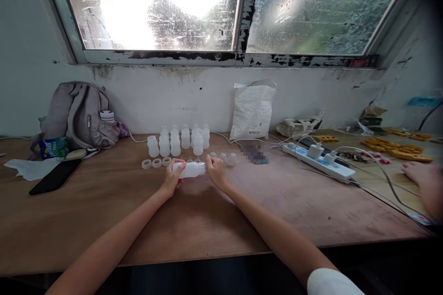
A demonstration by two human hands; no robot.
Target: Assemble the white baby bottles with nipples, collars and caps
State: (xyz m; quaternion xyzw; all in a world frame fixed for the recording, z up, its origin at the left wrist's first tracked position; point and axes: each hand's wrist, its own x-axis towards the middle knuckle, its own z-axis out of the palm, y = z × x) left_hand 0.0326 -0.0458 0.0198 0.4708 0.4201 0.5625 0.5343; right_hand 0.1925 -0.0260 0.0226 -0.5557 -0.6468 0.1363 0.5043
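A translucent white baby bottle (pixel 189 170) lies sideways between my hands, just above the table. My left hand (pixel 172 178) is closed around its base end. At the other end, the fingers of my right hand (pixel 215 170) are closed on the bottle's clear cap (pixel 202 168). Behind them stand several baby bottles (pixel 175 144) in rows, many with clear caps on; an open bottle (pixel 152 146) is at the left end. White collar rings (pixel 157 162) lie left of my left hand. Several clear caps (pixel 231 159) sit beyond my right hand, and teats (pixel 190 158) show partly behind the held bottle.
Left on the wooden table (pixel 166 235) are a grey backpack (pixel 74 115) and a black phone (pixel 55 177). A white parcel (pixel 254 109) leans against the wall. Rightward lie a power strip (pixel 318 161) with cables, yellow parts (pixel 391 145) and another person's hand (pixel 417 173).
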